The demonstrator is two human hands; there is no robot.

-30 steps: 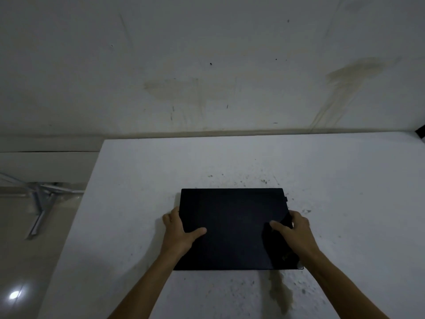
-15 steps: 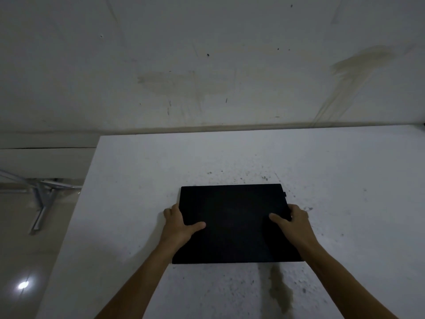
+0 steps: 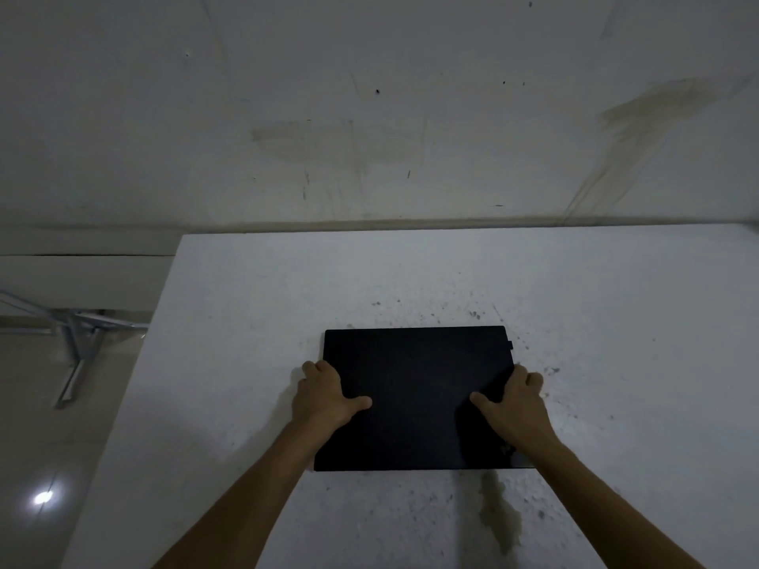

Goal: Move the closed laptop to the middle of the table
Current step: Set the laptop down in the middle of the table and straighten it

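- The closed laptop [image 3: 415,398] now sits a shade further from the person than it did a second ago: its far edge has crept up to the scatter of dark specks [image 3: 435,312] that lay clear of it before.
- Both hands ride along with it, in the same grip as a second ago, so this reads as a slow push or carry away from the body, not a fresh grasp.
- Left hand [image 3: 324,398]: fingers curl round the laptop's left edge, thumb lies flat across the lid. It has firm hold of the laptop.
- Right hand [image 3: 515,408]: the mirror of that, fingers wrapped over the right edge, thumb pointing inward on the lid. Also clamped on the laptop.
- For the task, that is progress in the right direction; I judge the move under way and close to done front to back.
- Where it is: on the white bench [image 3: 616,322], roughly midway between near side and far edge. The bench's right end runs out of frame, so I cannot judge centring sideways.
- Whether the laptop is lifted or sliding on the bench is hard to say in this dim light; no clear gap shows under it.
- Its look: a flat matt black slab, lid shut, square to the bench edges, with a small tab [image 3: 510,344] jutting from the right side near the far corner.
- A faint mark shows at the near right corner, too dark to read.
- A yellowish stain [image 3: 499,515] lies on the bench just nearer the person than the laptop.
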